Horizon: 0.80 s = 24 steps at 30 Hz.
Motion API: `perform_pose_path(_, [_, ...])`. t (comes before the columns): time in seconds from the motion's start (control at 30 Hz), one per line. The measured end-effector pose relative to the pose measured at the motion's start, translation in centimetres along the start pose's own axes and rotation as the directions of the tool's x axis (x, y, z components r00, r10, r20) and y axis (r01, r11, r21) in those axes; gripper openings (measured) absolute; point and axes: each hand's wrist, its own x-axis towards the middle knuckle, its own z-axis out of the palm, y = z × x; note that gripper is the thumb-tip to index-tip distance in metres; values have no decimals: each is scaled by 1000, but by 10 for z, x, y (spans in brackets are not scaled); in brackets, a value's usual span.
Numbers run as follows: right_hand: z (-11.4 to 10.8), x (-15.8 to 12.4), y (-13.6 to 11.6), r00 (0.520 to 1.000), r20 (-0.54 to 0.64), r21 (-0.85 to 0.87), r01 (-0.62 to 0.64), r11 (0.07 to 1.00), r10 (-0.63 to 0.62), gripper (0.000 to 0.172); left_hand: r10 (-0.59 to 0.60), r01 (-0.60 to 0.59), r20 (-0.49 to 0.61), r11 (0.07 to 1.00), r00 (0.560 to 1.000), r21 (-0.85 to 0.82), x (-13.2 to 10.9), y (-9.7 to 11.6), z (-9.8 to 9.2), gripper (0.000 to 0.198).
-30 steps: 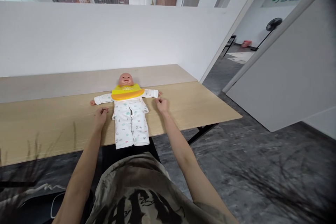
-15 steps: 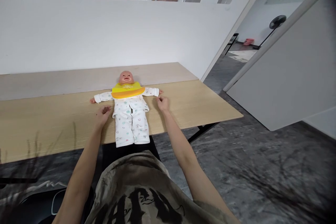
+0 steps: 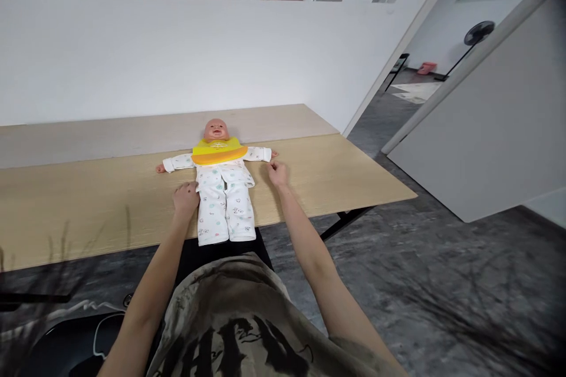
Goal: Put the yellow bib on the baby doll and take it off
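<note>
Facing you, the doll (image 3: 224,172) lay on its back on the table (image 3: 327,177), head away from you and both arms spread wide. It was dressed: a patterned white top (image 3: 206,174) covered its trunk and arms, matching trousers (image 3: 213,212) lay below, and a yellow bib (image 3: 219,153) with an orange lower edge sat under its chin, spread over the chest. Both sleeves reached near the wrists, leaving the doll's small hands bare. What looked unfinished was the hem of the top, which lay uneven and parted at the front; any fastening beneath the bib was hidden. The trouser ends reached the near edge of the table, and no feet showed beyond them.

Your left hand (image 3: 186,199) was beside the doll's hip, back uppermost, its fingers at the side of the hem; whether they pinched the cloth, I could not tell. Your right hand (image 3: 277,172) was just below the opposite sleeve cuff (image 3: 267,154), its fingers curled in, with nothing visible inside; how tightly they were folded could not be told. Both forearms reached forward, either side of the doll.
</note>
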Motion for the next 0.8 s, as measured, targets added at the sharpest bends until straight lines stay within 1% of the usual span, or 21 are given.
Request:
perform_pose_path(0.1, [1, 0, 2, 1000, 3, 2, -1, 1000, 1, 24, -3, 2, 14, 999, 1000, 50, -2, 4, 0, 22])
perform_pose_path(0.23, [2, 2, 5, 1000, 4, 2, 2, 1000, -2, 25, -15, 12, 34, 995, 999, 101, -4, 5, -4, 22])
perform_pose_path(0.4, [3, 3, 7, 1000, 3, 6, 12, 1000, -12, 25, -37, 24, 81, 989, 996, 149, -6, 6, -9, 30])
perform_pose_path(0.6, [2, 2, 6, 1000, 12, 9, 22, 1000, -22, 23, -70, 48, 123, 983, 990, 175, -10, 11, -17, 35])
perform_pose_path(0.8, [0, -1, -2, 1000, 23, 16, 9, 1000, -10, 24, -109, 80, 153, 979, 982, 186, -14, 15, -26, 43])
